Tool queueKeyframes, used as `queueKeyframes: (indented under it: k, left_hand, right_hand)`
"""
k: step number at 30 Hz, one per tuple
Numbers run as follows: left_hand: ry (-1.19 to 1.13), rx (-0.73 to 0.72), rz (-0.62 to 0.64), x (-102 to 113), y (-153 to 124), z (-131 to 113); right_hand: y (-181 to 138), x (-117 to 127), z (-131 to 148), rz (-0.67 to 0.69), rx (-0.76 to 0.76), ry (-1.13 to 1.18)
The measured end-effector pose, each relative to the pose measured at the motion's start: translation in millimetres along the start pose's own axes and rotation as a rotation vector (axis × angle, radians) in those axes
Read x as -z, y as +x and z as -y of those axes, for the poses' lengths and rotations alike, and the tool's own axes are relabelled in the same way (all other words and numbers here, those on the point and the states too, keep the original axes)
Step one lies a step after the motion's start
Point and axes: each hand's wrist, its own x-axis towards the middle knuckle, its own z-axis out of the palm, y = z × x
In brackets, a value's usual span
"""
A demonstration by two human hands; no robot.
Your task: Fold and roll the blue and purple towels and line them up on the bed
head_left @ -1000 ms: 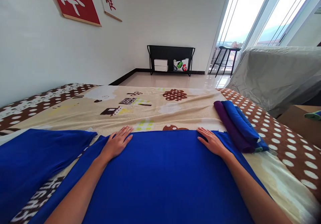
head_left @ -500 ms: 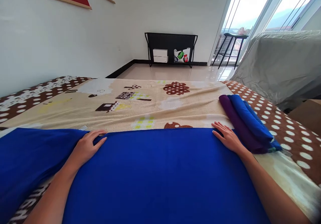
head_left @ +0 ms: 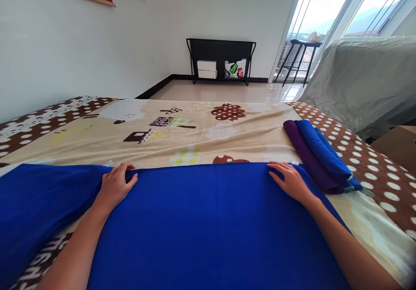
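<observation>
A wide blue cloth (head_left: 208, 225) lies spread flat before me, its far edge running nearly straight. My left hand (head_left: 117, 184) rests at its far left corner, fingers bent over the edge and the thumb apart. At the far right corner lies my right hand (head_left: 289, 180), fingers slightly bent, with a gap between thumb and forefinger. Neither hand visibly pinches the fabric. A second blue piece of fabric (head_left: 42, 199) lies bunched to the left, touching my left hand's side. Just right of my right hand sit folded purple and blue cloths (head_left: 320, 158).
A beige patterned blanket (head_left: 195, 134) with brown dotted borders covers the bed. Beyond it stands a black rack (head_left: 221, 60) holding white boxes and a printed bag. At the right are a sheeted bulky object (head_left: 367, 77), a cardboard box (head_left: 398, 147) and a black stool (head_left: 299, 60).
Both hands have curled their fingers more at the cloth's far edge. My right hand has shifted slightly left, and a small white tag now shows beside it.
</observation>
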Motion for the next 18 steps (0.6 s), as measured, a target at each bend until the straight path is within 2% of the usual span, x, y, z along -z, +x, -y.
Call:
queueKeyframes:
  k: [3,6,12,18]
  left_hand:
    - [0.028,0.044,0.005,0,3,7]
    - [0.055,0.074,0.018,1,2,14]
    - [0.097,0.169,-0.057,2,-4,24]
    - [0.09,0.195,-0.105,8,-4,23]
  right_hand:
    - [-4,-4,20,0.099,0.063,0.007]
    - [-6,-7,22,0.125,0.048,-0.011]
    - [-20,-11,-9,0.033,-0.101,-0.076]
    - [-31,-15,-38,-0.068,-0.252,-0.11]
